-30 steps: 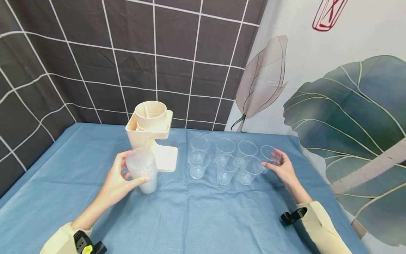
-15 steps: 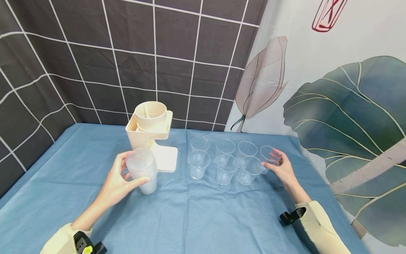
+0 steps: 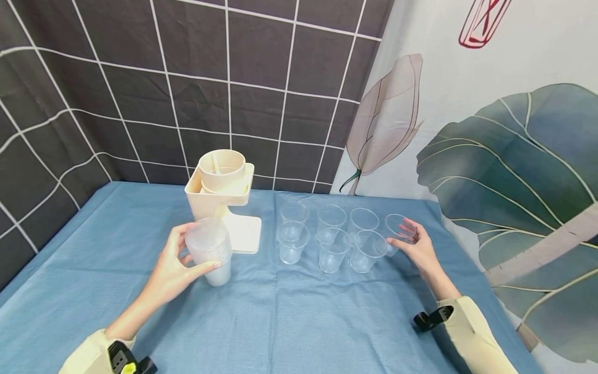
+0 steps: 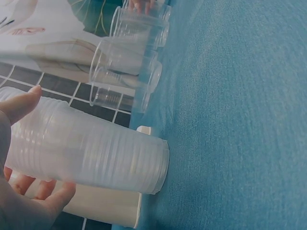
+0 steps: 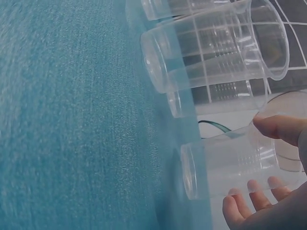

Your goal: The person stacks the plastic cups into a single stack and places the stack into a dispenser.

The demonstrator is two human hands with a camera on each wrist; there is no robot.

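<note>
My left hand (image 3: pixel 176 267) grips a tall stack of nested clear plastic cups (image 3: pixel 211 244), thumb on the near side and fingers behind. In the left wrist view the stack's base (image 4: pixel 160 165) is right at the blue cloth. At the right end of a group of single clear cups, my right hand (image 3: pixel 418 252) holds a plastic cup (image 5: pixel 230 163) near its rim, thumb on one side and fingertips on the other. That cup is upright on the cloth. Just left of it stands a front-row cup (image 3: pixel 369 249), its rim close to my thumb.
Several more clear cups, such as one front cup (image 3: pixel 293 241), stand in two rows at mid-table. Behind the stack is a cream holder (image 3: pixel 196 205) with a round container (image 3: pixel 221 169) on top and a flat white base plate (image 3: pixel 245 234). Dark gridded cloth (image 3: pixel 187 78) hangs behind.
My right hand and its cup have shifted very slightly to the right. The left hand and the stack have stayed in place.
</note>
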